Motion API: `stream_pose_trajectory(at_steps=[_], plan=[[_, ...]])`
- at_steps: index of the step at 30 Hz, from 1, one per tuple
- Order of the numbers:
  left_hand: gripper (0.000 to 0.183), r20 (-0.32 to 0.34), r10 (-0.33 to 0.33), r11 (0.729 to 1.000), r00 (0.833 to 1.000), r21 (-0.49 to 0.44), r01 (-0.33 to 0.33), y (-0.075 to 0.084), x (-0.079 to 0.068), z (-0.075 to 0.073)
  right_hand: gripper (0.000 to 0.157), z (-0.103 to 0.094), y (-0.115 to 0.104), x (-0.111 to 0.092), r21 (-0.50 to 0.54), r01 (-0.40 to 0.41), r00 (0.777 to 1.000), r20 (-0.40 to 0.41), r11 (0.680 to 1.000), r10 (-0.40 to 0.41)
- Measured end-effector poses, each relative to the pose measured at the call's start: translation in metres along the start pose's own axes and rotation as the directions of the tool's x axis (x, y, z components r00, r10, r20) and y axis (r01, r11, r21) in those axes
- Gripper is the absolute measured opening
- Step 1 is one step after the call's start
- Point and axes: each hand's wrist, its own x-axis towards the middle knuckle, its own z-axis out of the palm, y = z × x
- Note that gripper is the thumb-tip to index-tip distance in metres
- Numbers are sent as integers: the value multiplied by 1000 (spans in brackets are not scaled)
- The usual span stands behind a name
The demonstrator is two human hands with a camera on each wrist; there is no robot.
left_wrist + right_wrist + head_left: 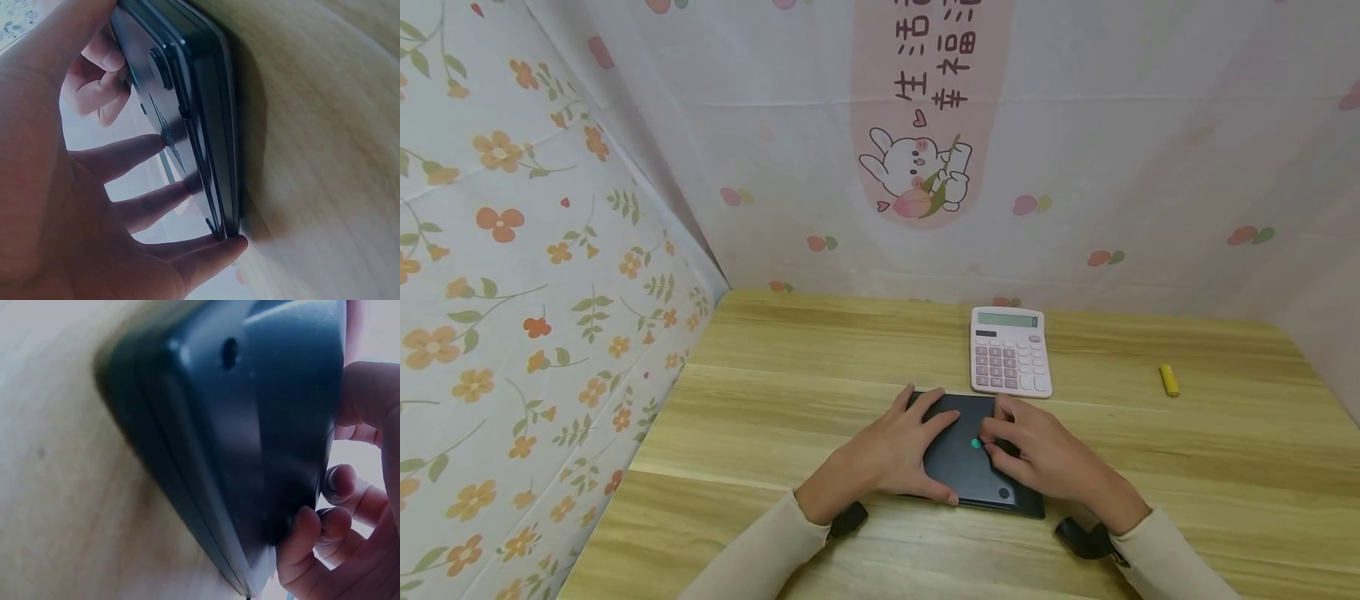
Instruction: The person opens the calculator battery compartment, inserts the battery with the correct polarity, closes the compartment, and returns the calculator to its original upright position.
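A flat black wedge-shaped device [958, 479], like a calculator lying face down, sits at the table's near middle. A small green dot [976, 443] shows on its surface. My left hand [898, 450] holds the device from the left, fingers spread over its top and far edge, thumb at the near edge. Curled over the device's right part is my right hand [1037, 446], its fingertips and thumb against the surface near the green dot. The hand hides whether anything is pinched there. In the right wrist view, the thumb [303, 534] touches the dark casing [287, 419].
Behind the device stands a pink-and-white calculator [1011, 354], its display reading 0. A yellow battery [1169, 380] lies toward the right of the wooden table [760, 400]. Patterned cloth [760, 158] hangs along the back and left side.
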Motion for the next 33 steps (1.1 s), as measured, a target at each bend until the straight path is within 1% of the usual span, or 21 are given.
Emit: stream_pose_trajectory(at_steps=[14, 21, 25, 30, 33], plan=[[107, 1, -2, 1000, 1000, -9, 2, 0, -1, -1, 25, 0, -1, 2, -1, 9, 1000, -12, 1000, -9], [108, 5, -11, 1000, 1000, -15, 11, -1, -1, -1, 27, -1, -2, 2, 5, -18, 1000, -23, 1000, 18], [108, 7, -13, 1000, 1000, -10, 13, -1, -1, -1, 28, 0, -3, 1, 29, -38, 999, -27, 999, 39], [107, 4, -5, 1000, 1000, -2, 5, -1, 0, -1, 27, -3, -3, -2, 56, -68, 997, -37, 996, 70], [107, -1, 5, 1000, 1000, 5, -5, -1, 0, 0, 28, -7, -4, -5, 52, -84, 996, -22, 995, 86]])
